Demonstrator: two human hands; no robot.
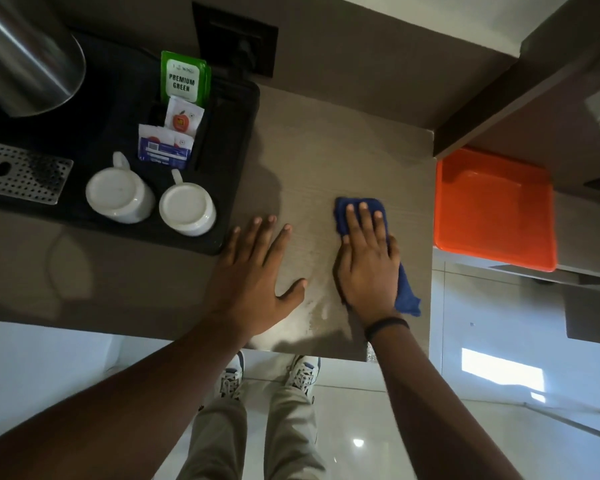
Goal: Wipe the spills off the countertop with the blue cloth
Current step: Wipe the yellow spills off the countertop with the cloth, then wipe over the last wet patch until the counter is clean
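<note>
The right hand lay flat and open on the blue cloth, pressing it to the desk near its right edge, gripping nothing. The cloth ran lengthwise from beyond the fingertips back past the wrist. The left hand rested open and spread, bare on the desk. Pale wet streaks lay between the two hands toward the front edge, just left of the cloth, so the right hand was better placed to sweep them.
</note>
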